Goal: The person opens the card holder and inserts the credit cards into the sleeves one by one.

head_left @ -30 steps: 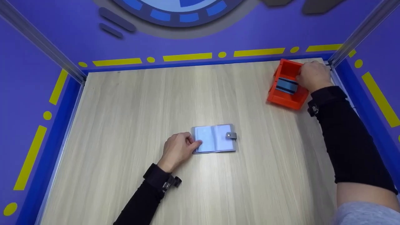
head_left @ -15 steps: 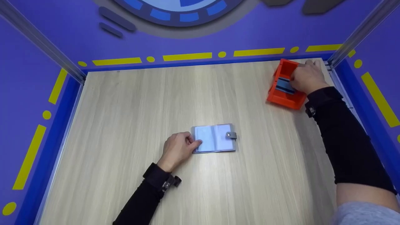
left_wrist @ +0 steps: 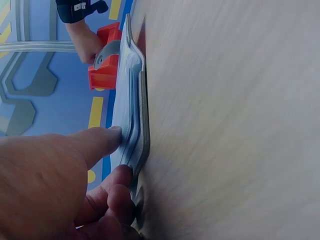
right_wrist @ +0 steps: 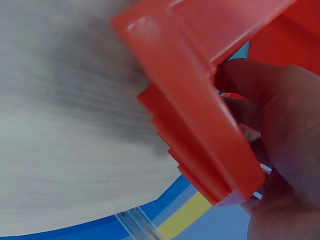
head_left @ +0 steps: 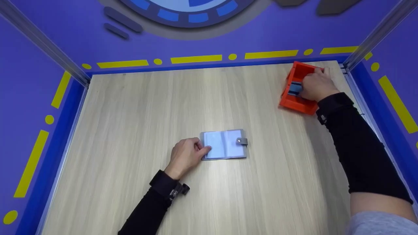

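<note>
An open card holder (head_left: pixel 224 144) with a grey cover, pale clear sleeves and a snap strap lies on the table. My left hand (head_left: pixel 187 155) pinches its left edge; in the left wrist view the thumb (left_wrist: pixel 102 142) is on the sleeves and the fingers are at the cover's edge. At the back right stands a red plastic bin (head_left: pixel 296 106) holding a blue-grey piece with dark stripes (head_left: pixel 295 88), flat like a card. My right hand (head_left: pixel 317 85) reaches into the bin over this piece, fingers bent. Its fingertips are hidden, so I cannot tell whether they grip it.
The wood-grain table (head_left: pixel 147 107) is enclosed by a purple-blue back wall (head_left: pixel 196 49) with yellow dashes and by similar side walls. The bin stands near the back right corner, close to a metal corner post (head_left: pixel 372 36).
My right hand has moved left inside the red bin, covering more of the striped piece. The left hand and the card holder have stayed in place.
</note>
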Demonstrator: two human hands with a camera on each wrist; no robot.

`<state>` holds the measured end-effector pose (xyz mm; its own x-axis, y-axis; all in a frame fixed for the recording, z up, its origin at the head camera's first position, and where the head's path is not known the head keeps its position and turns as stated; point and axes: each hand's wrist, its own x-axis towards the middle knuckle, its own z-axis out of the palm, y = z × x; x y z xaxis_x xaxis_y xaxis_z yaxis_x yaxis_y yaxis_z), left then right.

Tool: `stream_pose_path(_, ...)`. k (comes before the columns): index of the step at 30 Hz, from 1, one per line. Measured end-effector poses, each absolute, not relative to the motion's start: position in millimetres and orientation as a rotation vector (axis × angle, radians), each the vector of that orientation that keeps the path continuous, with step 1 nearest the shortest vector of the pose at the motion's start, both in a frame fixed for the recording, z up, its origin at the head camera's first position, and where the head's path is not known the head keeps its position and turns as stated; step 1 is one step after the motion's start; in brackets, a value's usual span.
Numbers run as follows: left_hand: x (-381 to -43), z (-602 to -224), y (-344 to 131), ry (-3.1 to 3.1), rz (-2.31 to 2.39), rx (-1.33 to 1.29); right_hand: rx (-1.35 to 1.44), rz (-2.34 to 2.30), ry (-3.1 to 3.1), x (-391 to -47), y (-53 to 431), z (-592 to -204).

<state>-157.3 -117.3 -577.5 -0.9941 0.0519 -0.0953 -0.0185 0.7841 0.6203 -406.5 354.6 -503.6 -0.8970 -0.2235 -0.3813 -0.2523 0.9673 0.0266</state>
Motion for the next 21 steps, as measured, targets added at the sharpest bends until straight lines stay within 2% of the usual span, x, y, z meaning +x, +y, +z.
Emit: stream_pose_path(21, -157.4, -578.2, -117.5, 2.872, 1.009, 0.036, -0.383, 0.116, 2.705, -401.7, 356.1, -506.2)
